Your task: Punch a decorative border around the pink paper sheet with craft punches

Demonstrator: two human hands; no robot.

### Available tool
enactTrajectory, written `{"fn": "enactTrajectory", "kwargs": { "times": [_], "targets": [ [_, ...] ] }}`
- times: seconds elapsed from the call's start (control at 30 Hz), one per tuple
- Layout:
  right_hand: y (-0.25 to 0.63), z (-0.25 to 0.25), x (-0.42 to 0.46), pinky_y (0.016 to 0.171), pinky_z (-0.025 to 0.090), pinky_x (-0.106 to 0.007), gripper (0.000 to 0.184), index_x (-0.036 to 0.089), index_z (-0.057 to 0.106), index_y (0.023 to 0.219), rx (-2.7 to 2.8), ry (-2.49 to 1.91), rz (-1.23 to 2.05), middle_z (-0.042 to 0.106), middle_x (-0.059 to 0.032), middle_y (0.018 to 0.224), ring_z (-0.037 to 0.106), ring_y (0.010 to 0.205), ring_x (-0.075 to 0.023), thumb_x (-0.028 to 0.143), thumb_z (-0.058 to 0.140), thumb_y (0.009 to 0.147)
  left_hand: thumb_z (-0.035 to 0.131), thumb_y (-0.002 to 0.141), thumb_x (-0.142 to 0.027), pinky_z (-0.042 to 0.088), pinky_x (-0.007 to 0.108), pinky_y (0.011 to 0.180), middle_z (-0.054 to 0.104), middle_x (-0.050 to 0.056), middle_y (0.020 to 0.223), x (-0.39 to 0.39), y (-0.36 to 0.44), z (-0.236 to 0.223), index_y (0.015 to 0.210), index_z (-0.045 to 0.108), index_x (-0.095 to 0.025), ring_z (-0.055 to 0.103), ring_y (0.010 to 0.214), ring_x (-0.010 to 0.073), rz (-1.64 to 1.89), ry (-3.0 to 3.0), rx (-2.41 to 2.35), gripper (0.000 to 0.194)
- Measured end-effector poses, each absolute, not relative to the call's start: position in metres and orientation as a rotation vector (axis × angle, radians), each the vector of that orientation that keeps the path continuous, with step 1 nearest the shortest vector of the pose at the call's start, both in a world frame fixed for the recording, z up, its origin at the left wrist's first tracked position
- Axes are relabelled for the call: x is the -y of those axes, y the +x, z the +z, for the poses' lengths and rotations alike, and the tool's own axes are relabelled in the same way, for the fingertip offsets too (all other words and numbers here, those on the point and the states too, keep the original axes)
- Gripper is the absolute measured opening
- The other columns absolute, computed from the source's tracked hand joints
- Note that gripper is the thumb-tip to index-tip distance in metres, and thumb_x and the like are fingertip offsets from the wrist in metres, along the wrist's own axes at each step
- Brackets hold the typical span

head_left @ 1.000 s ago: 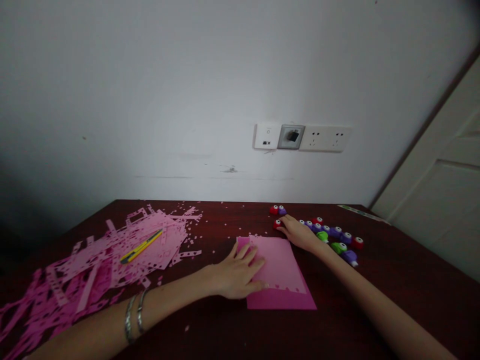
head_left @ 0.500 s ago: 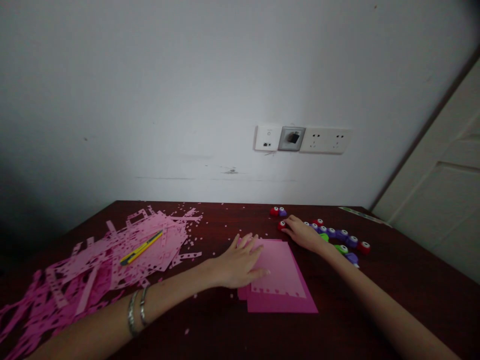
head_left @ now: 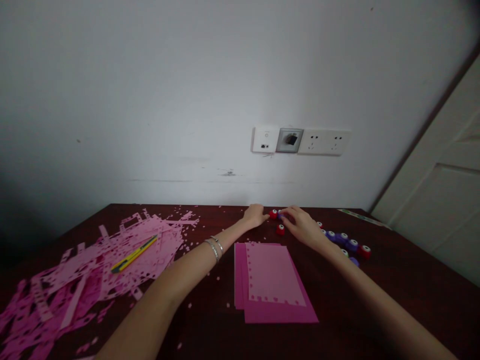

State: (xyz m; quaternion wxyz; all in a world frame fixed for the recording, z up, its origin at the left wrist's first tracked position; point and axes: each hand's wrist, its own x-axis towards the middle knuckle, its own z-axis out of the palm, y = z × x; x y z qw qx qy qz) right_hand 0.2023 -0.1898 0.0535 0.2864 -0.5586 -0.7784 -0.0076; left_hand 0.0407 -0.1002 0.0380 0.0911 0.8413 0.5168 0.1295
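Note:
At the back of the table, my left hand (head_left: 255,216) has its fingers curled and mostly hidden, with one fingertip right beside a red craft punch (head_left: 273,214). A purple craft punch (head_left: 280,215) stands against the red one. My right hand (head_left: 302,226) closes its thumb and fingertips about the purple punch from the right, partly covering it. Another red craft punch (head_left: 280,229) stands alone just in front. Below the hands lies a stack of paper: a light pink sheet (head_left: 273,272) with punched holes along its left and bottom edges rests on darker pink sheets (head_left: 277,314).
To the right is a row of purple, red and green punches (head_left: 351,245), partly behind my right arm. A heap of punched pink paper scraps (head_left: 82,285) covers the left side, a yellow utility knife (head_left: 134,254) on top. Wall sockets (head_left: 318,142) sit above the table.
My left hand has left the paper stack and reached to the back beside the red punch. My right hand has moved from the lone red punch to the purple one behind it.

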Motion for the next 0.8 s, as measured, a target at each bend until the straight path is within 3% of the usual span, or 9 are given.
{"fn": "enactTrajectory", "kwargs": {
  "times": [0.3, 0.5, 0.8],
  "targets": [
    [0.2, 0.045, 0.186, 0.072, 0.043, -0.028, 0.017, 0.019, 0.062, 0.089, 2.022, -1.448, 0.054, 0.06, -0.0067, 0.093, 0.058, 0.081, -0.0177, 0.023, 0.047, 0.083, 0.056, 0.075, -0.051, 0.049, 0.032, 0.074, 0.065, 0.017, 0.099, 0.092, 0.077, 0.027, 0.098, 0.064, -0.012, 0.059, 0.098, 0.0285, 0.355, 2.498, -1.665, 0.047],
    [0.197, 0.036, 0.183, 0.073, 0.043, -0.028, 0.019, 0.019, 0.063, 0.091, 2.068, -1.442, 0.07, 0.06, -0.0057, 0.087, 0.058, 0.078, -0.0169, 0.017, 0.047, 0.082, 0.047, 0.078, -0.058, 0.048, 0.033, 0.075, 0.063, 0.019, 0.102, 0.085, 0.08, 0.02, 0.1, 0.064, -0.011, 0.058, 0.1, 0.0289, 0.383, 2.482, -1.673, 0.055],
    [0.194, 0.033, 0.185, 0.072, 0.043, -0.028, 0.018, 0.017, 0.063, 0.087, 2.073, -1.437, 0.077, 0.06, -0.0067, 0.09, 0.058, 0.079, -0.0169, 0.016, 0.045, 0.081, 0.059, 0.075, -0.042, 0.043, 0.027, 0.064, 0.067, 0.013, 0.08, 0.077, 0.054, 0.02, 0.082, 0.069, -0.011, 0.062, 0.077, 0.0217, 0.426, 2.456, -1.577, 0.033]
  ]
}}
